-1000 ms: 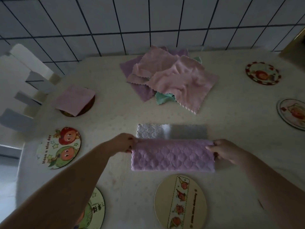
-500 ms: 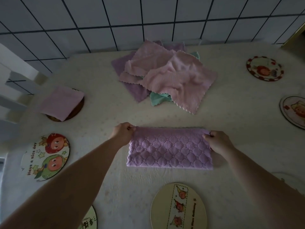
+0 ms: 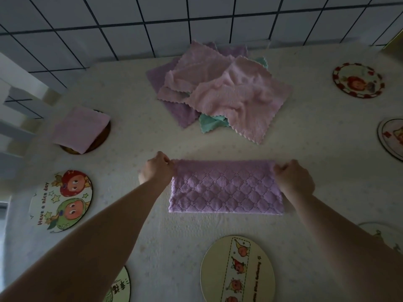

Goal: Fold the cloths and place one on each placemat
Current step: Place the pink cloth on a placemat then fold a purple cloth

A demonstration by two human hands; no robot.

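A purple quilted cloth (image 3: pixel 226 187) lies folded into a long rectangle on the pale counter (image 3: pixel 316 149), in the middle of the scene and just beyond a round placemat with a strip of fruit figures (image 3: pixel 237 271), whose near edge is cut off by the frame. The left hand (image 3: pixel 156 168) is closed on the cloth's far left corner and the right hand (image 3: pixel 293 178) is closed on its far right corner; the fingertips curl under the fabric and cannot be seen, and the right wrist covers part of the cloth's right edge.

Farther back sits a loose pile of cloths (image 3: pixel 220 92): pink ones on top, purple below, and a teal one mostly buried with only corners showing. At the far left a folded pink cloth (image 3: pixel 81 128) covers a brown placemat (image 3: pixel 102 138) almost wholly, leaving just a sliver of rim.

A placemat with two cartoon faces (image 3: pixel 62 200) lies at the left. Another at the near left (image 3: pixel 118 287) is largely hidden by the left forearm. On the right, a red-rimmed placemat (image 3: pixel 357 81) lies far back, one (image 3: pixel 391 138) is cut by the right edge, and one (image 3: pixel 383 235) is barely visible past the right forearm
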